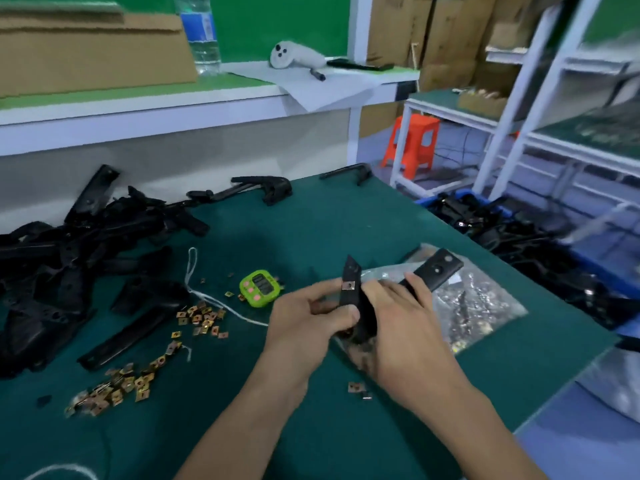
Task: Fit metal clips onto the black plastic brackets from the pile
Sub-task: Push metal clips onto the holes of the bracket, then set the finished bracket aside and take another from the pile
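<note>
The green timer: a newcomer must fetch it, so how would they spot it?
On the dark green table, look between the black bracket pile and the left hand. The timer lies beyond the scattered metal clips, beside the white string. It alone is lime green with pink buttons.

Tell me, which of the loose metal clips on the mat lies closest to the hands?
The clip lying between the forearms, just below the right hand that grips the bracket. The other clips are scattered well beyond the left hand.
</note>
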Action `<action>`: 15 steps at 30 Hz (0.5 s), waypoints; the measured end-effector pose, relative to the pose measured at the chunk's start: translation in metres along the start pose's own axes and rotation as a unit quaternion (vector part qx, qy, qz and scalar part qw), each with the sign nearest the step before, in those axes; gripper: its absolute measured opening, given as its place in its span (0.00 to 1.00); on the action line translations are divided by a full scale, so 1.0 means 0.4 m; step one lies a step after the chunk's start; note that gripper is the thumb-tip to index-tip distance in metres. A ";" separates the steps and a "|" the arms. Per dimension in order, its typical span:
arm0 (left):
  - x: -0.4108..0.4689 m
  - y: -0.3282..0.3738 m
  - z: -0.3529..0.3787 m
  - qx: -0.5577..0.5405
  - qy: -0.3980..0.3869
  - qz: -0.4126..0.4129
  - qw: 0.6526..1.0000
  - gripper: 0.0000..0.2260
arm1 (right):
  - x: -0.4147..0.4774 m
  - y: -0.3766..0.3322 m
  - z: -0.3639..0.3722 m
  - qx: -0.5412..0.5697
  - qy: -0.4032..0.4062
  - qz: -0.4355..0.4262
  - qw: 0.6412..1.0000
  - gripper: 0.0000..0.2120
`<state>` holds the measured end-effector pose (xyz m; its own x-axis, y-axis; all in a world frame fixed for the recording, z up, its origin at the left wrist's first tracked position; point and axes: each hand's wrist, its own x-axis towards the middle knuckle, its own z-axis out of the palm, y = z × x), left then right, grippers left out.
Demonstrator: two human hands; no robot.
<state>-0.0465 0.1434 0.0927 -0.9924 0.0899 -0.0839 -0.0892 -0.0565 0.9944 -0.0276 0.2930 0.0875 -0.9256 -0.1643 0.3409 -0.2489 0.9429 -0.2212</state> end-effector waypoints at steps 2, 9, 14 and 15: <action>0.046 0.009 0.081 -0.030 -0.020 -0.035 0.999 0.16 | -0.023 0.080 -0.025 -0.002 0.021 0.039 0.999 0.23; 0.212 0.030 0.413 -0.010 -0.116 -0.106 0.988 0.07 | -0.074 0.354 -0.056 0.053 0.091 0.204 0.973 0.19; 0.386 0.118 0.622 -0.100 -0.221 -0.192 0.951 0.06 | 0.110 0.588 -0.123 -0.080 0.152 0.255 0.951 0.19; 0.418 0.140 0.650 -0.128 -0.235 -0.202 0.942 0.12 | 0.172 0.652 -0.154 -0.110 0.140 0.266 0.947 0.19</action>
<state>-0.1956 0.4138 0.1510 -0.7313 0.5829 -0.3543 -0.5284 -0.1556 0.8346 -0.1385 0.5454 0.1094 -0.7838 0.4056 0.4703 0.3263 0.9133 -0.2440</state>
